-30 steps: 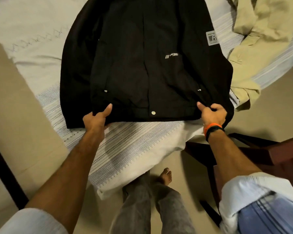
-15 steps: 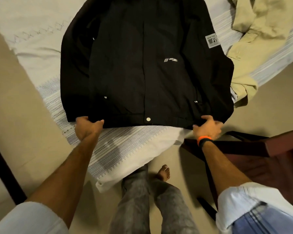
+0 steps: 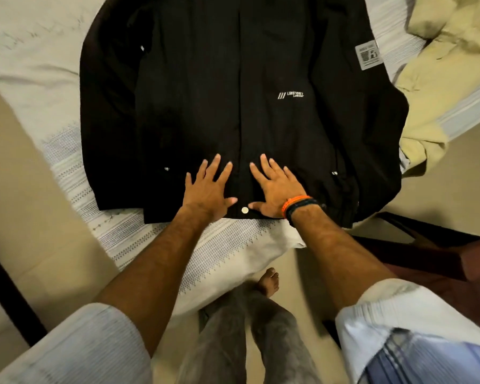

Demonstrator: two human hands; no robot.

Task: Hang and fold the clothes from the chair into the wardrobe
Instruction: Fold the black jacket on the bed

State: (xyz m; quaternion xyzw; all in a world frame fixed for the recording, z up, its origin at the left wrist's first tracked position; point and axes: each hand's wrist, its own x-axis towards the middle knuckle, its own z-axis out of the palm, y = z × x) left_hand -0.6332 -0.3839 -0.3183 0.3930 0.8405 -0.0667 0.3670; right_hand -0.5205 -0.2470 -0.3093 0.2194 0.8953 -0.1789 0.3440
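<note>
i have the black jacket (image 3: 233,106) spread front-up on the bed (image 3: 39,65), its hem toward me at the bed's near edge, and i am on the flattening part of the fold. my left hand (image 3: 209,187) and right hand (image 3: 277,189) lie palm-down on the hem, fingers straight and spread, one either side of the front placket, thumbs almost meeting at the pale snap button (image 3: 244,210); neither holds anything. the sleeves lie along the jacket's sides, the right one with its grey patch (image 3: 367,54) near a crumpled beige garment (image 3: 441,79) on the bed beside it. the dark wooden chair (image 3: 427,253) stands just by my right arm. next, i judge, the cloth wants smoothing outward, then the sleeves brought in across the front
</note>
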